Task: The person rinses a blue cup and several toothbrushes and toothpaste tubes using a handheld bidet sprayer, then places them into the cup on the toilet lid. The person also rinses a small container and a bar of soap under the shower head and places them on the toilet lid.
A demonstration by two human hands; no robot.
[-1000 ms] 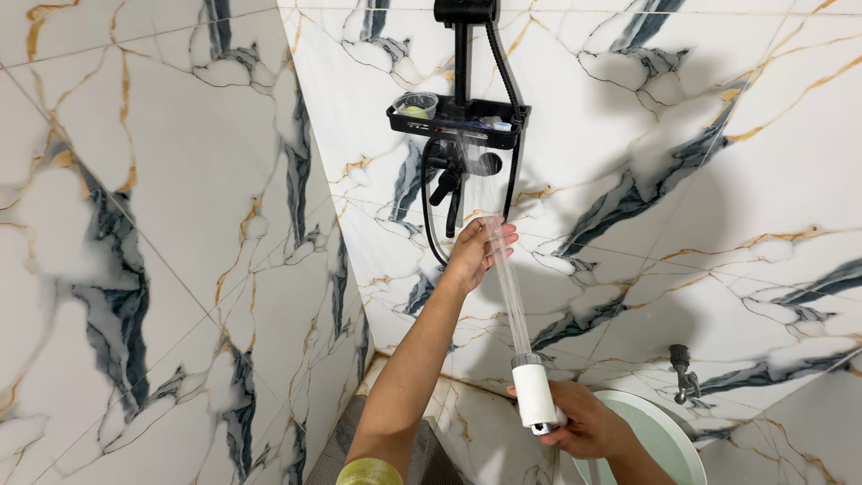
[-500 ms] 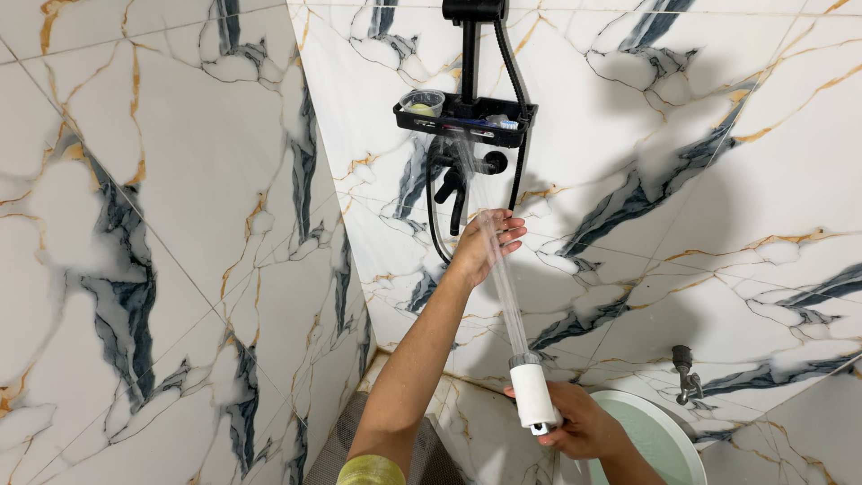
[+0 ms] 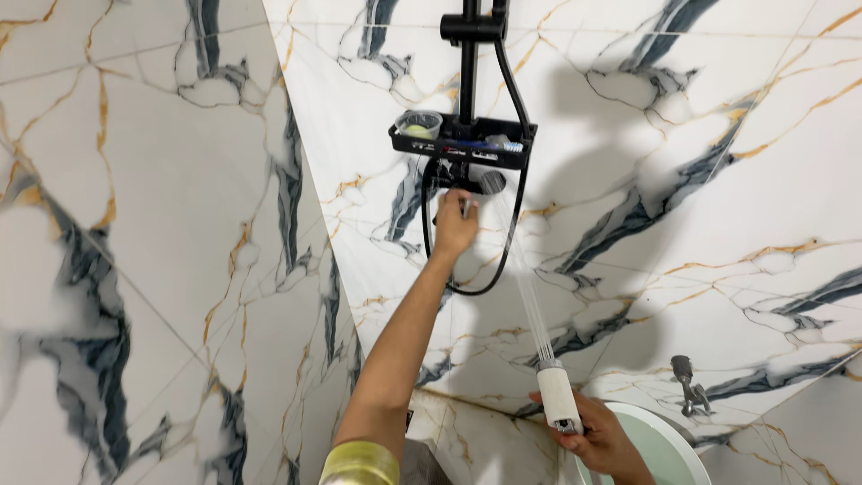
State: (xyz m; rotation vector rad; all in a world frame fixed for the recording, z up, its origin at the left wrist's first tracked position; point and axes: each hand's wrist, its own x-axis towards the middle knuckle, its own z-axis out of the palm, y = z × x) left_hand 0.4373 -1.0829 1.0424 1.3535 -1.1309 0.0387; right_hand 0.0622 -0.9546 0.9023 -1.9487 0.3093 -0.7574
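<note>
Below the black shelf (image 3: pixel 462 144), left hand (image 3: pixel 455 224) grips the mixer valve (image 3: pixel 460 180); right hand (image 3: pixel 597 436) holds the sprayer (image 3: pixel 558 395).

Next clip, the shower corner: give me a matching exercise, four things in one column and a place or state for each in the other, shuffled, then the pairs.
Things:
1. left hand
2. right hand
3. black rectangular shower shelf
4. black looped shower hose

Places or states:
A. hangs in a curve below the shelf
B. holds the white cylindrical spray head, which sprays upward
C. raised to the black fitting just under the shelf
D. fixed on the black vertical pole, small items on it

Pairs: 1-C, 2-B, 3-D, 4-A
</note>
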